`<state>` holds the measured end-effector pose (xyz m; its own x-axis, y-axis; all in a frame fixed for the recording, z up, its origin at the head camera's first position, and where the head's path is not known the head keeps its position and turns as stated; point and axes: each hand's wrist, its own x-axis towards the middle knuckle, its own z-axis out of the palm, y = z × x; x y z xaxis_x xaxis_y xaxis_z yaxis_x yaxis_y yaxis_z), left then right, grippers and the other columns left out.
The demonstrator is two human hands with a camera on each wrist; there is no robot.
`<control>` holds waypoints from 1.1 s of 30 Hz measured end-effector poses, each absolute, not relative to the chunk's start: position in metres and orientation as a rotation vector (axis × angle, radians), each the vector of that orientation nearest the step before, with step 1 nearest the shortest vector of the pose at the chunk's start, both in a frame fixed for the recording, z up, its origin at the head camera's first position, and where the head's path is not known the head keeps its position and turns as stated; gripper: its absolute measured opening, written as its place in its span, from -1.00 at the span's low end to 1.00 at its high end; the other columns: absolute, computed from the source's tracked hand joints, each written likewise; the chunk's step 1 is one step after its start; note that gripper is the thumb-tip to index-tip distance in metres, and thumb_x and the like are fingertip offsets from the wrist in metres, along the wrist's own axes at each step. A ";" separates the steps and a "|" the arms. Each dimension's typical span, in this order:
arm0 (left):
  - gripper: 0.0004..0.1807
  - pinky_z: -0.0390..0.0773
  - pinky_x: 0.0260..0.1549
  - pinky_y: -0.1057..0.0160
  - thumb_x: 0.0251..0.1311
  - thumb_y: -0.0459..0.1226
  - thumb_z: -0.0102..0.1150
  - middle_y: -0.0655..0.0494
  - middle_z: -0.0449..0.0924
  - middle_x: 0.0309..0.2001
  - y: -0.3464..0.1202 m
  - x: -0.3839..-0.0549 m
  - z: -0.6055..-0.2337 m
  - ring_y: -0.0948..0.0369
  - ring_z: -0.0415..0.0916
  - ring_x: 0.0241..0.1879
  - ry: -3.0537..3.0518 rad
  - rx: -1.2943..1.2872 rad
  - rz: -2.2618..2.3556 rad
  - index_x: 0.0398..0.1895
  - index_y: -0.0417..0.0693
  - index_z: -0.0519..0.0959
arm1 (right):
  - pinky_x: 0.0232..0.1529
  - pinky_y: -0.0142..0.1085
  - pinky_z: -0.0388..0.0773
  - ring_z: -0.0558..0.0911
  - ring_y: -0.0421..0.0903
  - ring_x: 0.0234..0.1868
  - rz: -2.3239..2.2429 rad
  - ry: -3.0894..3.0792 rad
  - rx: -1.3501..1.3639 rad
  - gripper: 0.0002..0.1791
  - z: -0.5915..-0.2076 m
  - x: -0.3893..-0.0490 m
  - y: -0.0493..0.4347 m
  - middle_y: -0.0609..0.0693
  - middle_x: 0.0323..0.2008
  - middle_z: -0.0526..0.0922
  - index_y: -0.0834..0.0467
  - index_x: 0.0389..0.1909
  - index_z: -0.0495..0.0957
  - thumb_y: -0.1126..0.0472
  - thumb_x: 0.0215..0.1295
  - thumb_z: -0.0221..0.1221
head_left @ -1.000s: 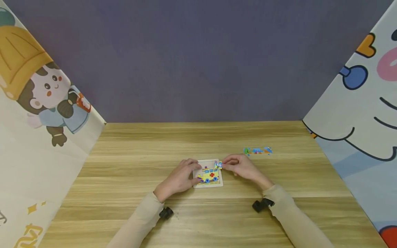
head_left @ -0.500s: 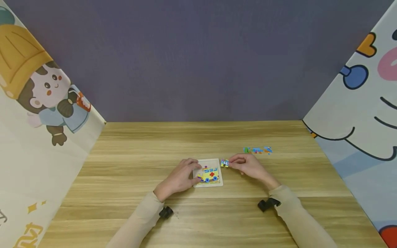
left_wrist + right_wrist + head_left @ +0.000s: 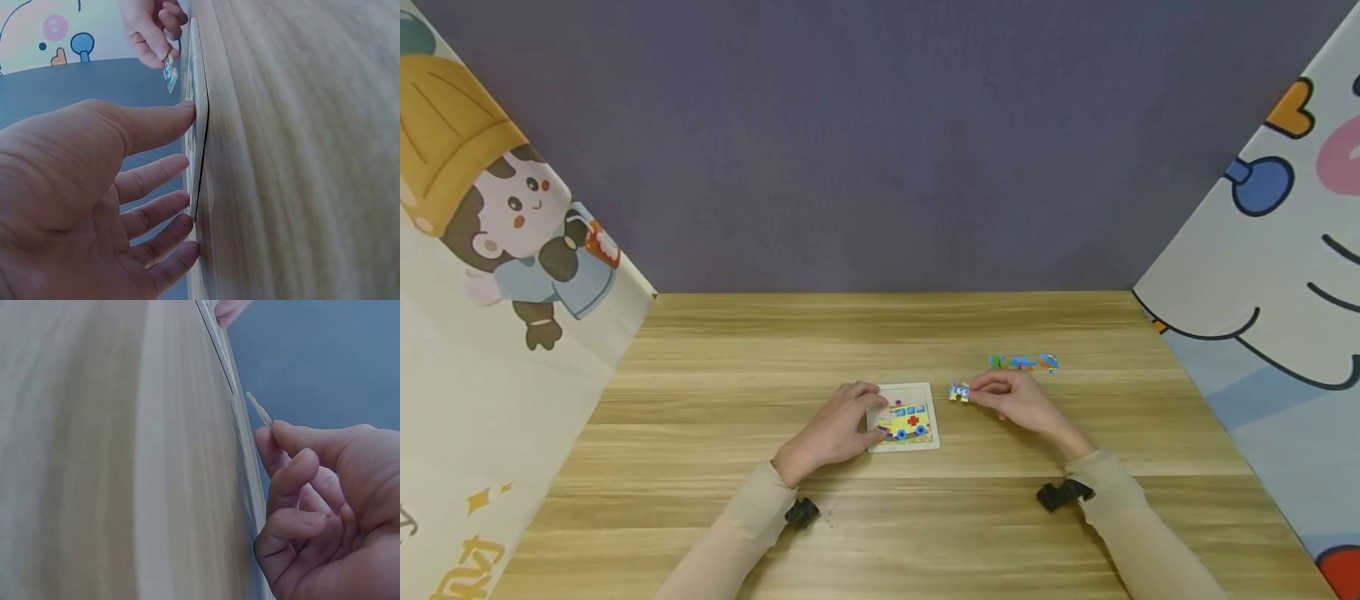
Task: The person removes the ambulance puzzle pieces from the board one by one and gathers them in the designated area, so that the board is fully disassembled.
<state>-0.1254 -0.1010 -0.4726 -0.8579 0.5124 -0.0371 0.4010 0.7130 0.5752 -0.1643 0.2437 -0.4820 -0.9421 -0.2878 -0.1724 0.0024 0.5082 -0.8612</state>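
A thin puzzle piece (image 3: 959,392), blue, yellow and purple with eye-like white spots, is pinched between the thumb and index finger of my right hand (image 3: 1011,398). It is held to the right of a square wooden puzzle board (image 3: 934,442), and the right wrist view shows the piece (image 3: 259,409) edge-on above the table. On the board is a partly assembled picture of a yellow ambulance (image 3: 912,422) with a red cross. My left hand (image 3: 835,429) rests at the board's left side, its thumb and fingers extended and touching it. They cover part of its left side.
Three loose puzzle pieces (image 3: 1022,362) lie in a row behind my right hand on the wooden table (image 3: 775,333). A dark panel (image 3: 880,150) stands along the far edge, with cartoon-printed panels (image 3: 497,250) on both sides.
My right hand has carried the puzzle piece rightward, from over the board's upper right corner to beside the board. My left hand and the board have stayed put.
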 end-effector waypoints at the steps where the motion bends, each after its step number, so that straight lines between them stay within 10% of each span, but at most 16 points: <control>1: -0.47 0.37 0.52 -0.19 0.34 -0.13 0.44 -0.13 0.45 0.47 -0.101 -0.125 -0.473 -0.13 0.32 0.50 2.726 0.739 0.848 0.31 -0.14 0.61 | -0.45 -0.39 0.56 0.62 -0.21 -0.38 -1.405 2.461 -0.235 -0.63 -0.482 -0.164 0.245 0.13 -0.05 0.85 0.22 0.10 0.72 0.07 0.43 0.39; 33: -0.47 0.36 0.53 -0.18 0.36 -0.10 0.42 -0.11 0.44 0.48 -0.101 -0.126 -0.473 -0.12 0.32 0.51 2.729 0.736 0.825 0.31 -0.12 0.61 | -0.39 -0.37 0.59 0.59 -0.23 -0.37 -1.383 2.474 -0.139 -0.57 -0.478 -0.163 0.293 0.13 0.00 0.82 0.26 0.17 0.67 0.05 0.48 0.34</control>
